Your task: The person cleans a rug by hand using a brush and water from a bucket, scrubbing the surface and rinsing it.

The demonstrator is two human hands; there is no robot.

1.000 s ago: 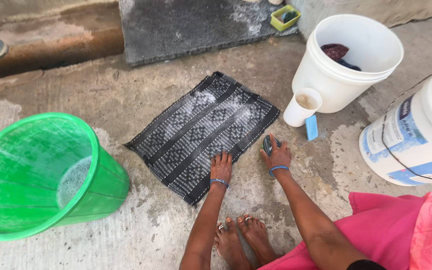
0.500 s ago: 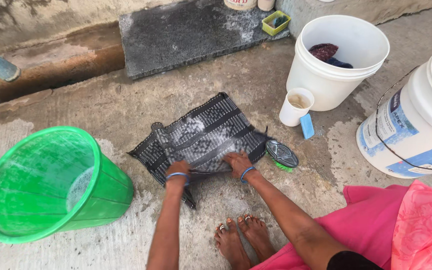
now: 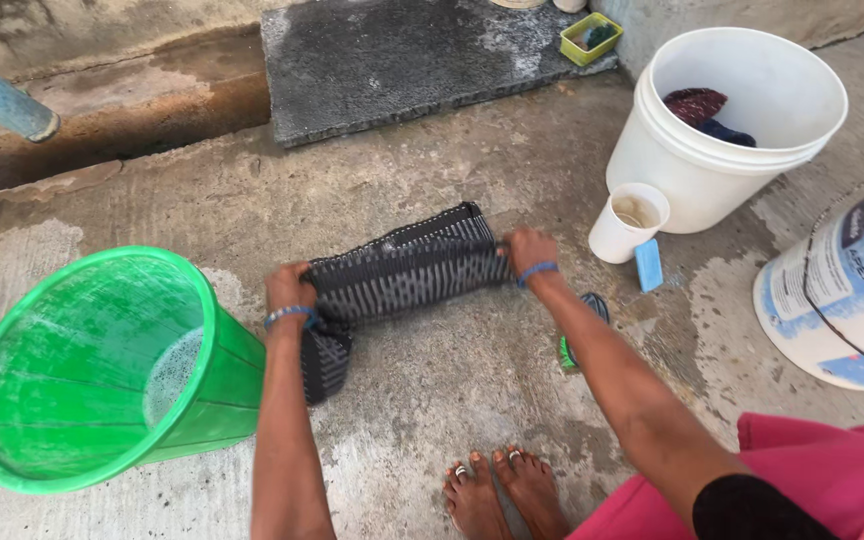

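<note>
A wet black-and-grey patterned cloth (image 3: 402, 275) lies folded into a long band on the concrete floor. My left hand (image 3: 290, 290) grips its left end, where a flap hangs down beside the green bucket. My right hand (image 3: 529, 252) grips its right end. Both wrists wear blue bangles. A scrub brush (image 3: 582, 325) with a green edge lies on the floor under my right forearm, partly hidden by it.
A green bucket (image 3: 22, 440) holding soapy water stands at left. A white bucket (image 3: 692, 170) with dark clothes, a small white cup (image 3: 620, 235), a blue soap bar (image 3: 648, 264) and a large white tub (image 3: 842, 300) stand at right. A dark stone slab (image 3: 402, 60) lies ahead. My bare feet (image 3: 502, 490) are below.
The cloth lay spread flat with my hands on its near edge and the brush in my right hand. The brush was put down, and both hands have folded the cloth into a narrow band.
</note>
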